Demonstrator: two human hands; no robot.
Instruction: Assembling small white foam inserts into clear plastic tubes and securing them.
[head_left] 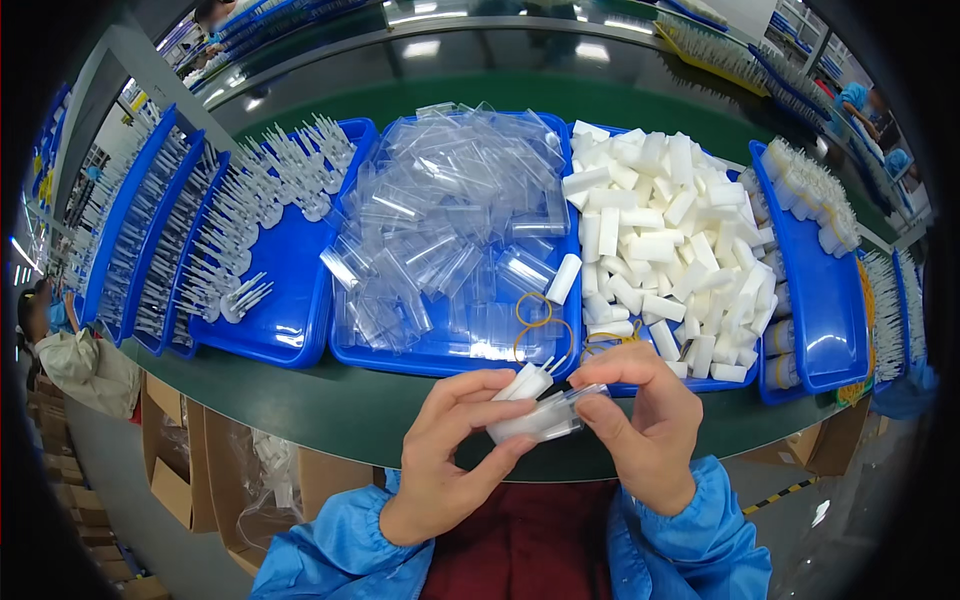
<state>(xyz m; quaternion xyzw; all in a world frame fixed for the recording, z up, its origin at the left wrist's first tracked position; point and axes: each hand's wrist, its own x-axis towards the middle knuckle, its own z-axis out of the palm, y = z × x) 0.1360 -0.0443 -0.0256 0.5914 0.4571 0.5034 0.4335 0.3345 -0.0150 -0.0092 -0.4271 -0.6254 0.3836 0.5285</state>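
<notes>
In front of my chest, my left hand (pixel 450 440) grips a white block (pixel 524 384) with thin white prongs sticking out of its top. A clear plastic sleeve (pixel 550 418) lies against the block, between both hands. My right hand (pixel 645 415) pinches the sleeve's right end between thumb and fingers. Whether the sleeve goes around the block or only lies beside it, I cannot tell. Just beyond my hands, a blue tray (pixel 450 362) bears a heap of clear plastic sleeves (pixel 440 210). White foam-like blocks (pixel 660 230) fill the tray to its right.
Left, a blue tray (pixel 275 335) holds thin-stemmed white parts (pixel 250 215); more trays lean beside it. Rubber bands (pixel 534 309) lie at the middle tray's front. On the right, a blue tray (pixel 825 330) carries bundled white pieces (pixel 810 190). Cardboard boxes (pixel 180 450) stand below the green table (pixel 370 410).
</notes>
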